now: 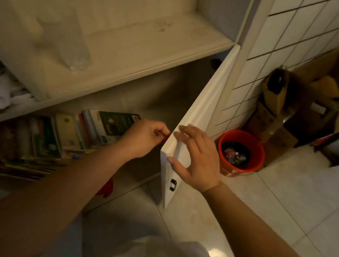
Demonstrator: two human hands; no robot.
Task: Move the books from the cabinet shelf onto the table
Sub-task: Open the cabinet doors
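Note:
A row of books [66, 133] leans on the lower cabinet shelf [134, 174], and the rightmost one has a dark green cover [115, 123]. The white cabinet door [204, 102] stands open, edge-on to me. My left hand [142, 137] is in front of the books, its fingers curled and pinching the door's inner edge. My right hand [195, 157] lies spread on the door's outer face, with the thumb on the door's edge. No table is in view.
The upper shelf [147, 41] holds a clear plastic container [66, 43]. Crumpled paper and bags [2, 91] fill the left compartment. A red bucket with trash [240, 153] and cardboard boxes [326, 98] stand on the tiled floor at the right wall.

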